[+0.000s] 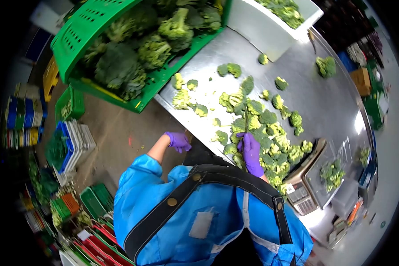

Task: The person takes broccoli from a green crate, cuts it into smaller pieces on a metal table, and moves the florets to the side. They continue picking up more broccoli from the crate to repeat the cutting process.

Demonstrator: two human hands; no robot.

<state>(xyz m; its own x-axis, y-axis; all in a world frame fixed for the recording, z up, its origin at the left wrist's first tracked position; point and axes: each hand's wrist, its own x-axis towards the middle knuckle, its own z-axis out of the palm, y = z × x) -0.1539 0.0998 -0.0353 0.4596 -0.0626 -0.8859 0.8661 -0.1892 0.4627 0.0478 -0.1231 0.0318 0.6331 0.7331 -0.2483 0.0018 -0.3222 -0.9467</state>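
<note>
My right hand [251, 153], in a purple glove, is closed around a knife whose narrow blade [246, 119] points away from me over the broccoli. Under and around it lies a heap of cut broccoli florets [277, 153], spread on the steel table [314, 106]. In a matching purple glove, my left hand [178, 141] hangs beside the table's near edge, off the tabletop. Its fingers are loosely bent and apart, with nothing visible in them. Smaller loose florets [181, 98] are scattered farther left on the table.
A green crate [150, 86] of whole broccoli heads leans at the table's left end. Behind stands a white box [266, 31] with florets. Scales [303, 195] with broccoli on the pan are at right. Stacked crates [77, 142] stand on the floor at left.
</note>
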